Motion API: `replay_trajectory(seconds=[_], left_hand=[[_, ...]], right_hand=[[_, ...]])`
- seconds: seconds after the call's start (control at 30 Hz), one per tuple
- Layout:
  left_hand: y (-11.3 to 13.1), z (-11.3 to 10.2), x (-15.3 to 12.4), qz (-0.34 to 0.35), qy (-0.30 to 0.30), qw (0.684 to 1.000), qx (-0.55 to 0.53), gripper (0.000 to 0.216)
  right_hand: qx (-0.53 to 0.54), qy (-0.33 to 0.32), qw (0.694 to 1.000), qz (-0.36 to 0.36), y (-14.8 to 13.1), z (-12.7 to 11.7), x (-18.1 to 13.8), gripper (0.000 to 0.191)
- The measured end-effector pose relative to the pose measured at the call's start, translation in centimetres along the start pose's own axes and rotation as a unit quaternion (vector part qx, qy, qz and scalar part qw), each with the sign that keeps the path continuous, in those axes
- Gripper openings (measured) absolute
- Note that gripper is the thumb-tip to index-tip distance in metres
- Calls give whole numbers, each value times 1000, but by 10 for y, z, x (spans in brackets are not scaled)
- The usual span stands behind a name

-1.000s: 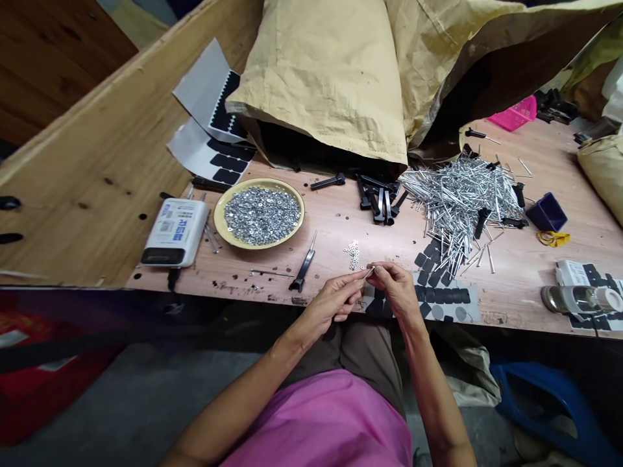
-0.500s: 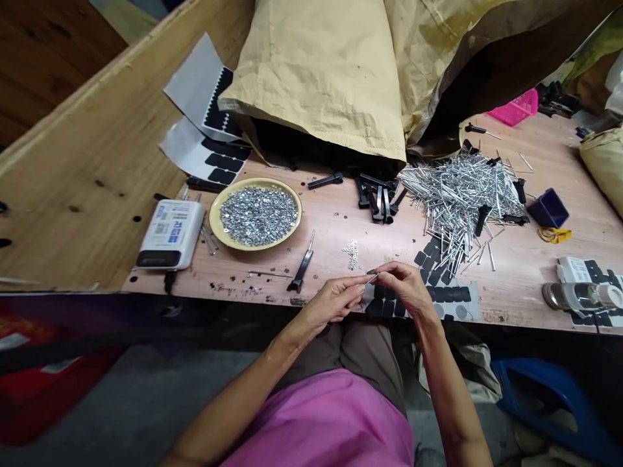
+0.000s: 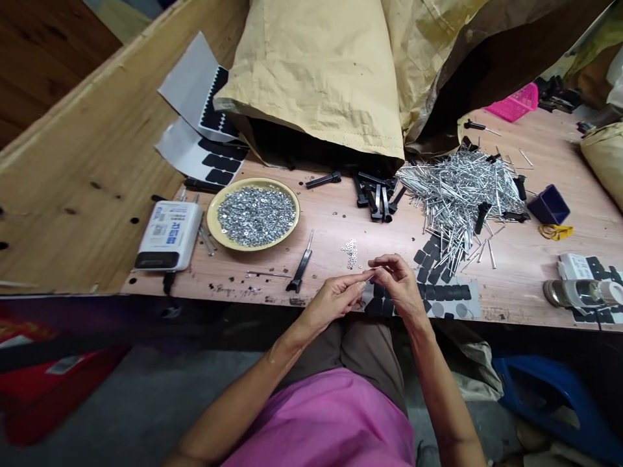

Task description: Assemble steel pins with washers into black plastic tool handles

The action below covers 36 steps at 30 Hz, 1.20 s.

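Just beyond the table's front edge, my left hand pinches a thin metal pin that sticks out past its fingertips. My right hand meets it at the pin's far end, thumb and finger curled close together. Whatever lies between those right fingertips is too small to make out. A little pile of small metal washers lies on the table beyond the hands. Partly behind my right hand is a sheet of black adhesive pads. To the left rests a black handle with a metal pin.
A yellow bowl full of washers stands left, beside a white device. Large paper sacks cover the back. Right of centre are black handles, a heap of metal pins, a dark blue box and a glass jar.
My right hand has shifted slightly left, and its fingers are raised and bent more above the pin. My left hand keeps its pinch on the pin, almost in place.
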<state>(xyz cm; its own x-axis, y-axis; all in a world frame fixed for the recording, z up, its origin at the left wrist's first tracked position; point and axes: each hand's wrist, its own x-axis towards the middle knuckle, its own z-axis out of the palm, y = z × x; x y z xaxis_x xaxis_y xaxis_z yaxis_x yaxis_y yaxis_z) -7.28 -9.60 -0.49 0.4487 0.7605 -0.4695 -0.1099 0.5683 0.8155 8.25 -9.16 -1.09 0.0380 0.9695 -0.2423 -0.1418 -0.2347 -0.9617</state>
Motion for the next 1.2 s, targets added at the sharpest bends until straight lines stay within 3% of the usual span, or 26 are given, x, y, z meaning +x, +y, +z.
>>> replay_trajectory(seconds=[0.2,0.33,0.5,0.67,0.77,0.83,0.93,1.03,1.13,1.2], left_hand=[[2,7,0,31,26,999,19,54],[4,10,1,32,29,999,4,54],[4,9,1,38,18,999,10,51],[0,14,3,55,48,997,-3,40],[1,18,5,61,84,992,-77,37],[3,22,4,61,97,985,-131,38],[2,29,2,45,88,983,-155,44],[-7,37,2,47,98,984,-141,39],[-21,42,2,67,113,981,-143,30],[-30,42,2,36,87,988,-120,27]], right_hand=[[-35,43,997,-46,7,5,2,36],[-6,22,1000,-17,5,5,-1,48],[-34,19,999,-31,-1,1,-1,34],[-38,49,998,-9,4,4,3,43],[-106,125,985,-48,7,6,-10,45],[-156,173,970,-63,10,10,-25,36],[-162,138,977,-28,17,19,-48,26],[-153,90,984,17,21,24,-64,31],[-224,104,968,32,20,19,-79,32],[-292,146,945,12,21,11,-91,28]])
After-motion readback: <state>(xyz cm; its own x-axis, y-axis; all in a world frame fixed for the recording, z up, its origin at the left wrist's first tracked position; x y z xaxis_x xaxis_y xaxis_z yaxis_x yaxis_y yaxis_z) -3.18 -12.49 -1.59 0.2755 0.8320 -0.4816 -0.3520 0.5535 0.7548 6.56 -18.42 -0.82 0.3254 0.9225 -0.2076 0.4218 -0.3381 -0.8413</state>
